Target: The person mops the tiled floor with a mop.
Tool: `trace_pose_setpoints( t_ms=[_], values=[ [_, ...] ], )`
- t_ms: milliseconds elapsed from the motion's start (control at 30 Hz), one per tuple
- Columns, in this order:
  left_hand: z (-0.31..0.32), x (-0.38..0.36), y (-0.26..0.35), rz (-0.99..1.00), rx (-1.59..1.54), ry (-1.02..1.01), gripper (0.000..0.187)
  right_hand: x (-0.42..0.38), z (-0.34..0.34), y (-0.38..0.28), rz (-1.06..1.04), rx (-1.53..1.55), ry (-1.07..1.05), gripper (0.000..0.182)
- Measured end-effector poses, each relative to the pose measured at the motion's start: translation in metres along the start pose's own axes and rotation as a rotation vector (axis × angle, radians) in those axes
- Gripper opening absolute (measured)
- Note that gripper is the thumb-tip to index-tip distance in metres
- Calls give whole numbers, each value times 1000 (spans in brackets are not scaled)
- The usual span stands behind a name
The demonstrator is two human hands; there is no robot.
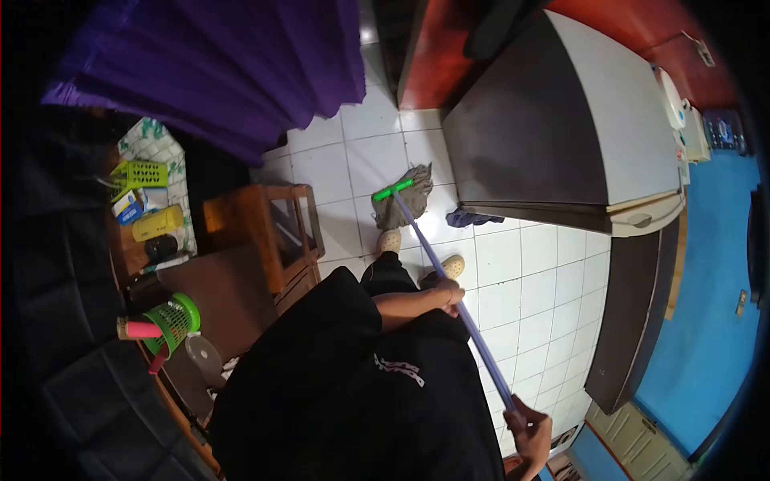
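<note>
The left hand (451, 296) and right hand (531, 437) grip the mop (481, 345), its cloth (418, 199) on the tiled floor (539, 255); how much is wiped, I cannot tell.

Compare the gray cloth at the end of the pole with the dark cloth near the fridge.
The gray cloth looks larger, while the dark cloth shows only as a small strip.
The gray cloth has the green mop head across it; the dark cloth has no mop head on it and lies close to the fridge.
Both are crumpled on the tiled floor.
</note>
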State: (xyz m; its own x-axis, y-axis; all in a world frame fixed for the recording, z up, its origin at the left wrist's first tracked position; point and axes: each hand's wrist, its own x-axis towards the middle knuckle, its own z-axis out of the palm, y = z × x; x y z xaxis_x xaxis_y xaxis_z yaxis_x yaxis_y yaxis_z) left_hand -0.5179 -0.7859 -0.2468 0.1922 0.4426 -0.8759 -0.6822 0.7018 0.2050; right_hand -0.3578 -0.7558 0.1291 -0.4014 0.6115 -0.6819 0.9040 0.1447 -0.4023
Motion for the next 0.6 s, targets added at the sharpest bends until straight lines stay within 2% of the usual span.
trace_pose_setpoints(
  t_ms=[67,133,167,200,233,267,300,333,367,400,433,500,533,567,600],
  values=[
    [-19,-3,13,108,77,102,31,20,-3,-6,-5,-68,-98,35],
    [-43,0,26,169,-103,266,33,46,0,-35,-23,-240,-221,34],
    [-55,-35,47,199,-50,443,48,58,8,-48,-106,-227,-211,34],
    [-74,3,42,228,-87,555,69,70,18,-59,-188,-215,-200,34],
    [-100,14,44,306,-101,575,84,81,31,-70,-321,-206,-197,38],
    [-124,-4,59,278,-65,578,81,99,48,-65,-365,-191,-202,38],
    [-166,55,52,312,352,625,76,107,62,-89,-391,-238,-216,37],
    [-186,45,68,233,88,782,71,115,79,-101,-420,-277,-196,36],
    [-219,76,74,127,459,900,46,132,98,-95,-495,-272,-191,36],
    [-251,117,76,15,836,1002,32,143,119,-93,-558,-186,-181,31],
    [-275,138,78,25,831,1008,32,145,128,-105,-447,-217,-234,32],
    [-311,164,70,-54,833,1018,25,139,147,-110,-411,-344,-169,33],
    [-322,173,63,-98,838,1019,21,131,150,-105,-414,-249,-173,34],
    [-320,177,49,-149,845,1011,18,121,145,-96,-389,-253,-164,34],
    [-255,102,44,-153,849,1008,18,114,137,-88,-373,-254,-154,34]
  ],
)
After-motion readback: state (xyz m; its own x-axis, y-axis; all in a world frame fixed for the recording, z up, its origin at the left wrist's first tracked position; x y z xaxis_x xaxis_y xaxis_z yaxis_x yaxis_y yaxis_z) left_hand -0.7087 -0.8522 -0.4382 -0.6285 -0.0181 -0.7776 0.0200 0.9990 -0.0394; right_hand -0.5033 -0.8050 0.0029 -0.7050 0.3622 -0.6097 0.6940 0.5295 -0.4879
